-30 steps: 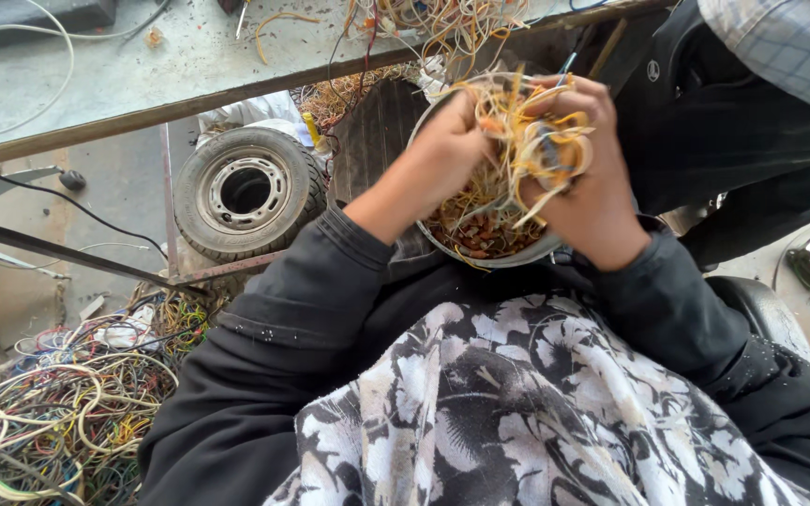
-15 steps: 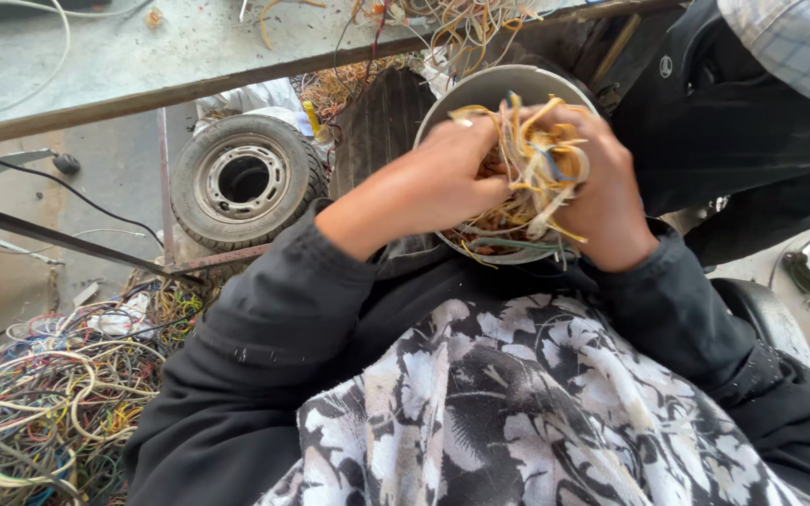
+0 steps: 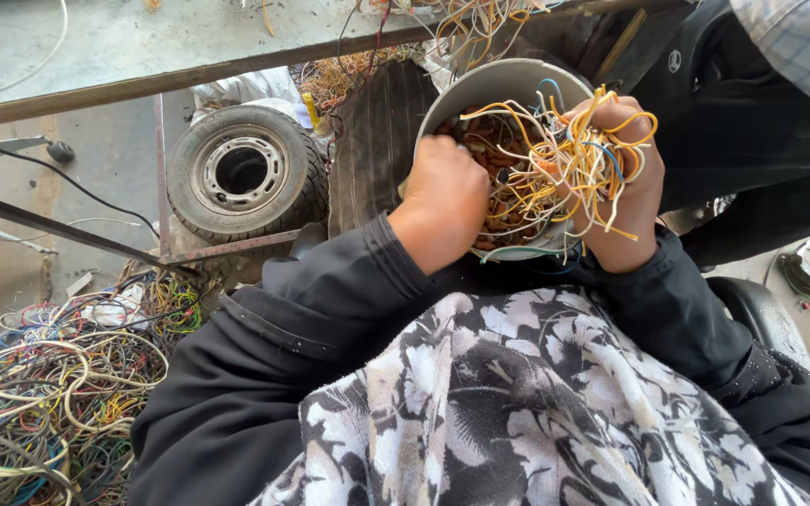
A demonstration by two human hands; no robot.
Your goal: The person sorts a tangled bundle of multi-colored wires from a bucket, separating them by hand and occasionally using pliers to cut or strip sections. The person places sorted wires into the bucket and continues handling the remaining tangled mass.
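Now left hand (image 3: 444, 201) digs into bowl (image 3: 489, 89); right hand (image 3: 622, 192) lifts wire bundle (image 3: 569, 164) aside.

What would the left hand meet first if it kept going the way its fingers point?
Probably the copper-coloured wire scraps in the grey bowl: the left hand already points down into it, though depth is unclear.

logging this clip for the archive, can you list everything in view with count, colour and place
bowl: one, grey, centre top, in the lap
wire bundle: one, mostly yellow, over the bowl's right side
copper bits: many, reddish brown, inside the bowl
tyre: one, black with a grey rim, on the ground at left
wire heap: one, mixed colours, lower left ground
workbench: one, grey top with a rusty edge, across the top
left hand: reaching into the bowl
right hand: gripping the wire bundle
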